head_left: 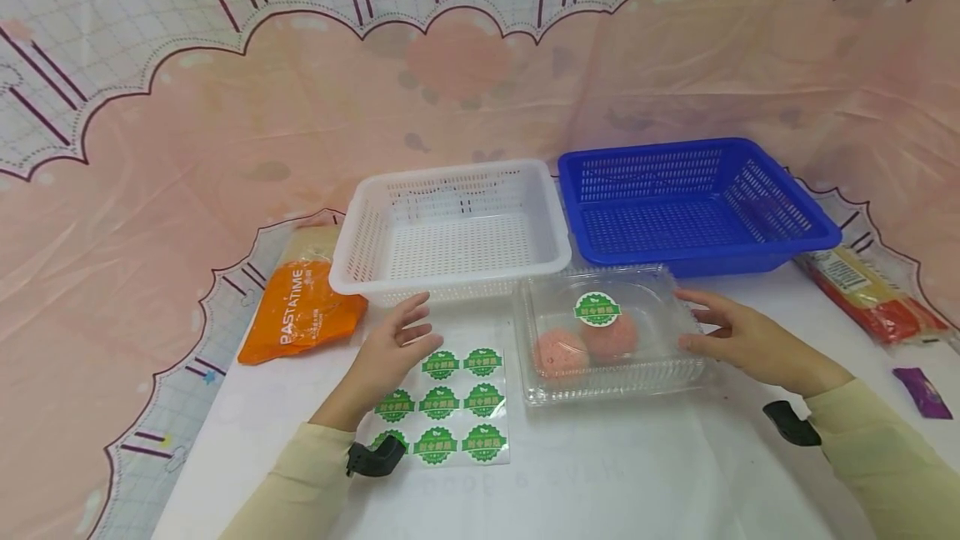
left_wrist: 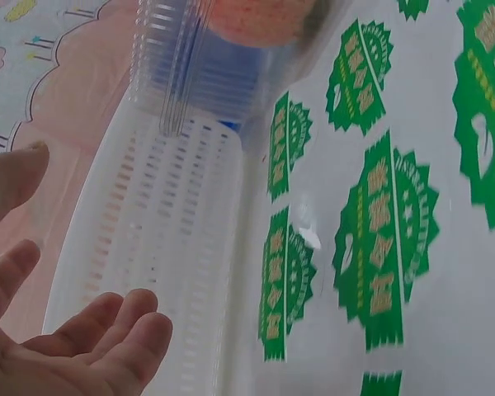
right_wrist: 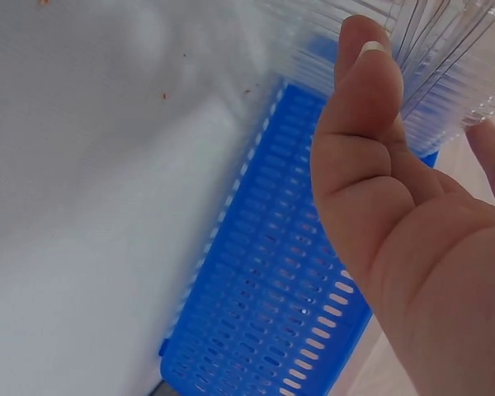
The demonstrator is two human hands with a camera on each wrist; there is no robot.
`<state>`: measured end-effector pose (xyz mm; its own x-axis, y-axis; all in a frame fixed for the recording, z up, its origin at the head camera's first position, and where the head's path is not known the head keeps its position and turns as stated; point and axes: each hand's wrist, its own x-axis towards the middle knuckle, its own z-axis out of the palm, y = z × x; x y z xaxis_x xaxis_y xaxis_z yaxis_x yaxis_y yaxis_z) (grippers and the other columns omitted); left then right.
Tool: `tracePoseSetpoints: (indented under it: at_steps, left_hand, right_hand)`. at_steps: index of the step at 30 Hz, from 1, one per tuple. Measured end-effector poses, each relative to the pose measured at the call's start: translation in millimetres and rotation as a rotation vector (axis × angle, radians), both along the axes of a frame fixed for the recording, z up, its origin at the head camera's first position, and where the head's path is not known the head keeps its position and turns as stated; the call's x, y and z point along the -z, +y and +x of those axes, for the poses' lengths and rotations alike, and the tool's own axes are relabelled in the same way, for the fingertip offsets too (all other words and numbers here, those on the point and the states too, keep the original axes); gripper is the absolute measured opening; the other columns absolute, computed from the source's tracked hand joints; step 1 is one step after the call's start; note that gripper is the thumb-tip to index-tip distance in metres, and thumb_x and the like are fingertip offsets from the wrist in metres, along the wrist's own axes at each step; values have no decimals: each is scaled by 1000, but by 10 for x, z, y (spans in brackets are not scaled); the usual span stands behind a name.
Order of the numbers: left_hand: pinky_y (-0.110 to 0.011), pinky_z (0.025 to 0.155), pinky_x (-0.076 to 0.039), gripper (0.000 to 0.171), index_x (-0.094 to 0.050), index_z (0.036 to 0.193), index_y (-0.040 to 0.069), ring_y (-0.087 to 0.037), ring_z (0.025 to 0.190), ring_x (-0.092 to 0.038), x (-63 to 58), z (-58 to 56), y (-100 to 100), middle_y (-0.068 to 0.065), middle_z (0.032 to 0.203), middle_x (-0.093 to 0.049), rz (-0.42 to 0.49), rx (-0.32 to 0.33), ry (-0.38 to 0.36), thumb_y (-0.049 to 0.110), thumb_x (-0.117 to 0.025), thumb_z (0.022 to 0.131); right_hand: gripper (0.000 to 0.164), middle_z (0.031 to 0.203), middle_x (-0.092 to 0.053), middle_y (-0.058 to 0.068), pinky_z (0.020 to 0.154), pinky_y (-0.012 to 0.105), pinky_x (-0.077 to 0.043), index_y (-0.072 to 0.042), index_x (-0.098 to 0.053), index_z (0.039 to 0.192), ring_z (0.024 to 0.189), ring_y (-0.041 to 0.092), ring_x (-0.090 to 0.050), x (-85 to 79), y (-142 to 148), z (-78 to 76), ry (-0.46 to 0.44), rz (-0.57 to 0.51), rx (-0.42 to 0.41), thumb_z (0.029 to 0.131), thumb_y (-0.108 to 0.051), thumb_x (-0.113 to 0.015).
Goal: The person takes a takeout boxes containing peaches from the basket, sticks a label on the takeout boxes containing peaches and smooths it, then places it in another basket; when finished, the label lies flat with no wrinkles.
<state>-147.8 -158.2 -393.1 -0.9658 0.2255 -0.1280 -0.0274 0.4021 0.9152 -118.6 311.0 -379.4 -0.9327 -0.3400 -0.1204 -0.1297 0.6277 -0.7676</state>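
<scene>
A clear plastic clamshell box (head_left: 652, 290) sits closed on the table with two round pink fruits (head_left: 562, 352) inside. On its lid is a round green-and-white sticker (head_left: 597, 309). My right hand (head_left: 750, 344) is at the box's right side, thumb and fingers relaxed, fingertips right at its edge. In the right wrist view the thumb (right_wrist: 367, 91) overlaps the ribbed side of the box. To the left, my left hand (head_left: 390, 361) hovers over a sheet of green stickers (head_left: 438, 402), fingers loosely spread and holding nothing. Part of the sheet is hidden behind that hand and wrist.
Behind the box stand a white plastic basket (head_left: 450, 286) and a blue one (head_left: 712, 261). An orange pasta bag (head_left: 307, 311) lies at the left. On the right are a red and yellow packet (head_left: 873, 294) and a small purple wrapper (head_left: 922, 392).
</scene>
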Motion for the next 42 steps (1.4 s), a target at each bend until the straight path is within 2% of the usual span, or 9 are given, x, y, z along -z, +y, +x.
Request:
tracePoseSetpoints:
  at_steps: [11,18,24,28,33,40,42]
  left_hand:
    - [-51,101,-47,72,-35,156,22,-33,129,-53,67,41,321,-18,153,-40,27,105,-45,24,-72,94]
    - [-55,104,-43,76,-33,157,22,-38,133,-48,93,90,563,-19,154,-39,45,256,-76,26,-73,93]
    - [-53,104,-45,76,-34,157,25,-38,133,-48,127,104,716,-18,153,-40,60,313,-91,30,-73,92]
    - [-53,103,-46,76,-35,156,29,-37,134,-47,140,119,769,-16,153,-41,57,326,-100,32,-75,91]
    - [-51,102,-47,78,-34,156,30,-36,133,-48,135,128,806,-14,152,-42,83,305,-99,31,-76,90]
    - [-50,103,-46,84,-31,157,33,-33,133,-48,84,136,882,-13,152,-43,114,295,-115,33,-79,87]
    - [-50,102,-47,83,-32,156,33,-32,133,-48,75,142,887,-12,152,-43,112,296,-116,33,-79,87]
  right_hand:
    - [73,148,-31,40,87,66,-50,-7,-20,159,128,61,-38,26,6,6,-51,-22,10,102,-28,-61]
    - [74,151,-27,37,86,64,-52,-9,-17,160,128,60,-38,55,18,10,-69,-52,6,103,-26,-59]
    - [73,148,-31,38,85,63,-52,-8,-17,160,127,59,-41,66,17,14,-60,-61,8,102,-25,-59]
    - [73,147,-32,38,85,62,-53,-7,-18,160,126,59,-41,65,10,20,-55,-61,5,102,-25,-60]
    - [72,147,-33,38,83,60,-54,-8,-19,160,125,58,-42,59,-2,14,-54,-49,5,102,-26,-60]
    - [71,143,-38,39,78,47,-55,-6,-21,159,121,53,-49,54,-4,19,-31,-40,7,102,-24,-60]
    - [71,142,-40,39,78,47,-55,-6,-22,159,120,52,-50,49,-8,21,-31,-37,8,102,-24,-61]
